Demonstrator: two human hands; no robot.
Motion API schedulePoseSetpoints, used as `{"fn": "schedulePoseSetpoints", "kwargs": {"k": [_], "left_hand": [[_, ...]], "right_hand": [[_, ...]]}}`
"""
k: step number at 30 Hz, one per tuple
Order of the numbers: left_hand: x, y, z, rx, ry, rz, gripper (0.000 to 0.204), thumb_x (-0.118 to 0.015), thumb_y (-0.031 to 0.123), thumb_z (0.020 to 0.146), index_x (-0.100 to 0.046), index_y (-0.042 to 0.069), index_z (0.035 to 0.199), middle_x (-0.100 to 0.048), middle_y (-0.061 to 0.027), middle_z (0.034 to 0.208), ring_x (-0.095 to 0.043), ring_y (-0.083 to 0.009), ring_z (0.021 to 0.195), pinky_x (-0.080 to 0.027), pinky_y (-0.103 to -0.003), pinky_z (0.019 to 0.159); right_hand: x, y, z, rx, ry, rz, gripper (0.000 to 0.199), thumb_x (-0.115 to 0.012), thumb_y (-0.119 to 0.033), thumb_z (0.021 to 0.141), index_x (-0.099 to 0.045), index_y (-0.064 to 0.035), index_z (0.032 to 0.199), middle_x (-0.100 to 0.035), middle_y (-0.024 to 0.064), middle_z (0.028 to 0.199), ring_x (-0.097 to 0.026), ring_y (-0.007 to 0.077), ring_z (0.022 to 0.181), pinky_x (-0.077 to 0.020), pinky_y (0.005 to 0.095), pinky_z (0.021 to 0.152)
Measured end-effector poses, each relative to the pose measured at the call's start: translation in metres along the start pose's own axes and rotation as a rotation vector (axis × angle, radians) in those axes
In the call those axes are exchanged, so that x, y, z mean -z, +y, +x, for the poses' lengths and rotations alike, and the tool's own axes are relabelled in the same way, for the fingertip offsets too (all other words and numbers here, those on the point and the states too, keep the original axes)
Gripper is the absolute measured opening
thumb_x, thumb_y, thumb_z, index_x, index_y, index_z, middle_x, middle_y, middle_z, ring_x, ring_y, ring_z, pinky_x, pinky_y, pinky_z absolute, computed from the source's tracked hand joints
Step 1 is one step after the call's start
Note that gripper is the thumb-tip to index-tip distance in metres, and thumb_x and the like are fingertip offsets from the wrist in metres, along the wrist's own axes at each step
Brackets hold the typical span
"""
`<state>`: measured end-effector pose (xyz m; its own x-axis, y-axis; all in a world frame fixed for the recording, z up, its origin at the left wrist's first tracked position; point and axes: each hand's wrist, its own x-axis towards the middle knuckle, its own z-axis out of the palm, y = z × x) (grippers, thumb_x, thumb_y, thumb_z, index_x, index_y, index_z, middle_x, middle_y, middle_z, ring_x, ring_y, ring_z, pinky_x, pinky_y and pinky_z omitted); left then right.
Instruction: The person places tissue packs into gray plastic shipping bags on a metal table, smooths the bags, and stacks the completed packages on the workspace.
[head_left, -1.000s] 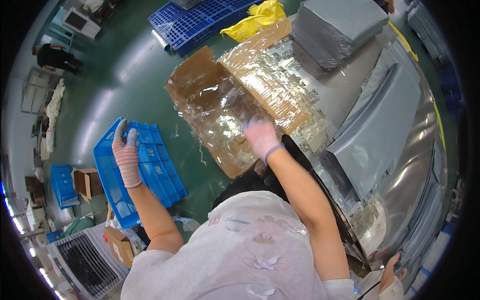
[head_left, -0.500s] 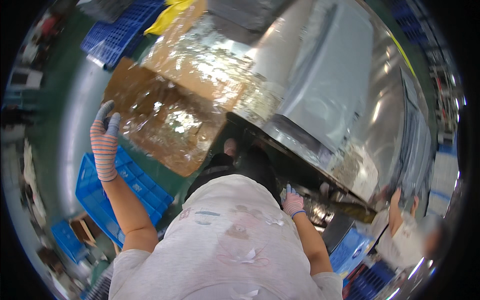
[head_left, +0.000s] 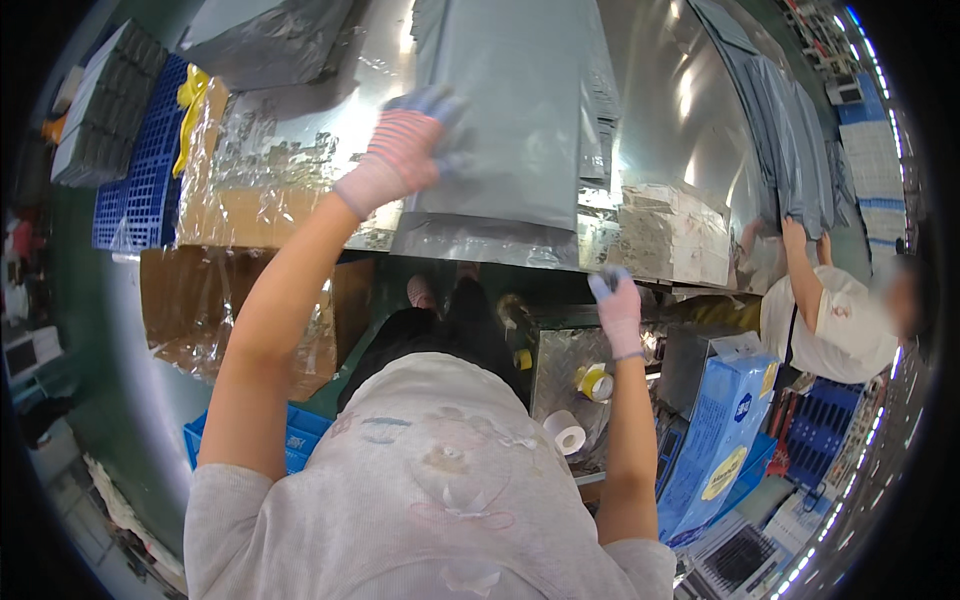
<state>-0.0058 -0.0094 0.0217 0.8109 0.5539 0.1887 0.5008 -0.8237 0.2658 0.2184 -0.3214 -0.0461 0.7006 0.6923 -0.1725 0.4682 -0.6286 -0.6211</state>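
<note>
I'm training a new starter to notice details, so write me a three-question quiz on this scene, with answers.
1. Which hand is over the grey sheets, left or right?
2. True or false: the right hand is gloved.
3. The big box at the lower right of the picture is mostly: a) red, b) blue, c) green.

Key: 1. The left hand. 2. True. 3. b.

Workshop: metal worktable [head_left: 655, 100], grey plastic sheets [head_left: 510, 130], blue pallet [head_left: 128, 212], tape rolls [head_left: 594, 384].
</note>
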Motion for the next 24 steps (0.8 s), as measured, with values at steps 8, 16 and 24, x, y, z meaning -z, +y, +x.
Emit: {"fn": "schedulePoseSetpoints", "kwargs": {"k": [8, 16, 24], "left_hand": [[-0.052, 0.052, 0.048, -0.28, -0.151, 0.236, 0.076, -0.064, 0.045, 0.071, -0.035, 0.014, 0.134, -0.036, -0.0156, 0.135, -0.032, -0.032, 0.126, -0.019, -0.045, 0.108], [-0.032, 0.042, 0.003, 0.183, -0.021, 0.101, 0.069, -0.067, 0.035, 0.072, -0.037, 0.01, 0.129, -0.04, -0.0189, 0.129, -0.035, -0.0326, 0.122, -0.022, -0.044, 0.105], [-0.069, 0.001, -0.099, 1.299, 0.139, -1.713, 0.067, -0.064, 0.014, 0.076, -0.029, -0.002, 0.132, -0.056, -0.0143, 0.101, -0.053, -0.0162, 0.06, -0.041, -0.026, 0.041]], "right_hand": [[-0.047, -0.024, 0.059, -0.505, -0.381, 0.893, 0.017, -0.063, -0.021, 0.081, -0.058, -0.006, 0.075, -0.056, 0.0019, 0.065, -0.053, 0.0166, 0.051, -0.0423, 0.0295, 0.041], [-0.056, -0.008, 0.126, -1.052, -0.551, 1.858, 0.027, -0.064, -0.029, 0.081, -0.056, -0.0063, 0.069, -0.06, 0.0111, 0.064, -0.054, 0.0241, 0.054, -0.0479, 0.0388, 0.055], [-0.06, -0.025, 0.153, -1.112, -0.5, 1.813, 0.026, -0.061, -0.027, 0.081, -0.051, -0.0094, 0.065, -0.051, 0.0015, 0.054, -0.047, 0.0203, 0.05, -0.045, 0.0326, 0.059]]}}
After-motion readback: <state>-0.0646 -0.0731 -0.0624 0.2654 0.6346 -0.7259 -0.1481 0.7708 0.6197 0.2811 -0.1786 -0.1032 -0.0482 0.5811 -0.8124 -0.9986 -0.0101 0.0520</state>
